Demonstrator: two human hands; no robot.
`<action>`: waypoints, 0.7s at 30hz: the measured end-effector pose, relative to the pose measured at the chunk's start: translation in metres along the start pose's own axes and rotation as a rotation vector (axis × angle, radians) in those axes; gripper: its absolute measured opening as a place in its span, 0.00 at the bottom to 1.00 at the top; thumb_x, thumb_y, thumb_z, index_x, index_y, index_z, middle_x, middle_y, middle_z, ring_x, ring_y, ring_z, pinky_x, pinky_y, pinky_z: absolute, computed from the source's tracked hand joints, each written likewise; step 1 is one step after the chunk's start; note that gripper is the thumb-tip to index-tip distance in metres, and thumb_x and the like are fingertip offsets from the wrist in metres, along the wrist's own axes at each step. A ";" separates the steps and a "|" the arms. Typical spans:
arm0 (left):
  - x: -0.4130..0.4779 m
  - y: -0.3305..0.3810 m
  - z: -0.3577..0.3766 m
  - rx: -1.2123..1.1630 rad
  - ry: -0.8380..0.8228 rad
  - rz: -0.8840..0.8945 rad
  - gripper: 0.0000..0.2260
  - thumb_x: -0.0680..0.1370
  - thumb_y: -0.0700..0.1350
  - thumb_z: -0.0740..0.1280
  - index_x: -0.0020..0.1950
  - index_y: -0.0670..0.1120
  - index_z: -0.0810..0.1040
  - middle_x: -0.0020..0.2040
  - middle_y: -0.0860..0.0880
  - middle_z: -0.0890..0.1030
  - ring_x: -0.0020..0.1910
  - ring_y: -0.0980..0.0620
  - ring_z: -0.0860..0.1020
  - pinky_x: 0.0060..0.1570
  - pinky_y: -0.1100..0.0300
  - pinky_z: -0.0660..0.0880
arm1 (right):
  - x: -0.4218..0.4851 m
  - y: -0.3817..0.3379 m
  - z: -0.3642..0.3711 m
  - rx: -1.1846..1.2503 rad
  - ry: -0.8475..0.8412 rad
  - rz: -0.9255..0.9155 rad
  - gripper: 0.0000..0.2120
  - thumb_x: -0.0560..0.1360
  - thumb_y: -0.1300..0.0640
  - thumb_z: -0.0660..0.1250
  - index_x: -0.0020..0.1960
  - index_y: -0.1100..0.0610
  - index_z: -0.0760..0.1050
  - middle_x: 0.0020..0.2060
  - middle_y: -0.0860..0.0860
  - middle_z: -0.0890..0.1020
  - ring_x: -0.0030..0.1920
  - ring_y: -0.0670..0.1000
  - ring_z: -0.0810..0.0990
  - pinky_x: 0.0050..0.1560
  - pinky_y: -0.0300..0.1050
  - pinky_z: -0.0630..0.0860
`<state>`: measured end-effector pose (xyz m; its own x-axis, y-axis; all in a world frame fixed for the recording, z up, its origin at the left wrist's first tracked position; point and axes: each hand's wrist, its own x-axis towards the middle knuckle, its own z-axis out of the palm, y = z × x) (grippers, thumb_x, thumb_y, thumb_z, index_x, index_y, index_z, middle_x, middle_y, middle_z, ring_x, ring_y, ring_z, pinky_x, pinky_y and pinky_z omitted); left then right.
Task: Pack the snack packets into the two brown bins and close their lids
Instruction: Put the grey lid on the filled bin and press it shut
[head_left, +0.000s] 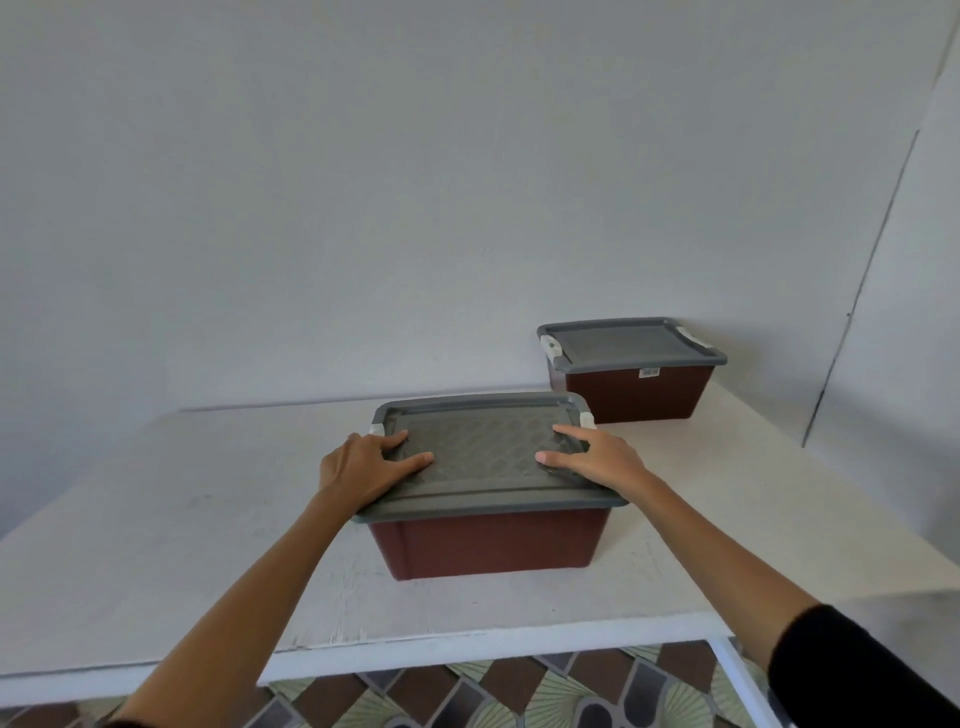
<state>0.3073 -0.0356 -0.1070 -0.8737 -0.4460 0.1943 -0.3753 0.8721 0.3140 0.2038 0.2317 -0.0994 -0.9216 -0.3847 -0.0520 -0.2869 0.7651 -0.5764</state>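
Near bin (491, 540) sits on the surface (182, 545), close to the front edge and about centre. Its lid (488, 457) lies flat on top of it. The left hand (363, 467) rests on the lid's left end, the right hand (597, 460) on its right end, palms down with fingers spread. Behind and to the right, the far bin (636, 392) stands at the back of the surface against the wall (415, 182), its own lid (628, 343) on top. The two bins are apart. Below the front edge lies the floor (467, 691).
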 end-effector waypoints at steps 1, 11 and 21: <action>-0.001 0.001 0.000 0.033 -0.002 0.018 0.31 0.70 0.69 0.60 0.68 0.56 0.70 0.65 0.44 0.71 0.63 0.45 0.71 0.58 0.50 0.72 | -0.002 0.000 0.003 -0.043 0.044 -0.001 0.33 0.70 0.34 0.64 0.71 0.45 0.64 0.72 0.55 0.65 0.70 0.57 0.64 0.66 0.52 0.66; -0.030 0.032 0.007 0.015 -0.075 0.384 0.42 0.65 0.71 0.39 0.71 0.52 0.67 0.76 0.49 0.58 0.76 0.52 0.49 0.73 0.50 0.45 | -0.035 -0.009 0.040 -0.332 0.452 -0.391 0.26 0.74 0.41 0.48 0.64 0.48 0.75 0.64 0.54 0.76 0.65 0.55 0.73 0.67 0.54 0.66; -0.028 0.053 0.017 0.012 0.052 0.511 0.36 0.72 0.67 0.41 0.65 0.49 0.73 0.64 0.52 0.75 0.60 0.54 0.75 0.54 0.56 0.75 | -0.024 -0.008 0.043 -0.277 0.463 -0.599 0.25 0.74 0.43 0.52 0.65 0.51 0.74 0.58 0.51 0.81 0.55 0.51 0.81 0.46 0.43 0.80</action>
<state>0.3068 0.0265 -0.1118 -0.9302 0.0291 0.3659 0.0922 0.9834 0.1561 0.2393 0.2125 -0.1283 -0.5878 -0.5642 0.5798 -0.7653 0.6201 -0.1725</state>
